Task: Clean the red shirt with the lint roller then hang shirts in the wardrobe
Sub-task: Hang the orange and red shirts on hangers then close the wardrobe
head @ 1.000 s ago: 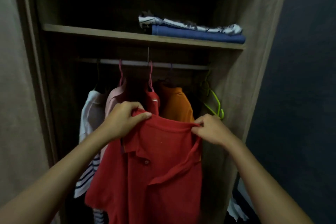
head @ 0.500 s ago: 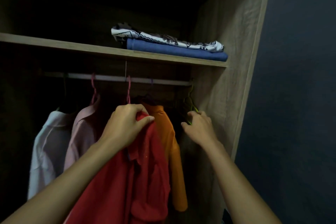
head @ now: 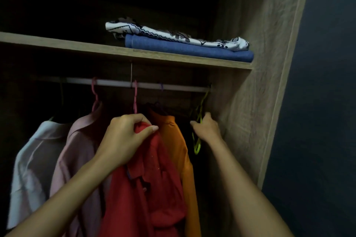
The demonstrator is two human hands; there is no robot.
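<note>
While the left hand [head: 123, 140] pinches the red shirt [head: 152, 188] at its collar, the right hand [head: 207, 131] closes on a green hanger [head: 197, 140].

Red shirt hangs at six o'clock in the wardrobe [head: 250, 102], between pink shirt [head: 77, 159] and orange shirt [head: 179, 150]. Its hem is cut off; the right fingertips are lost in shadow.

L hand [head: 125, 140] grips red shirt [head: 146, 188], R hand [head: 207, 131] on green hanger [head: 197, 145]
</note>
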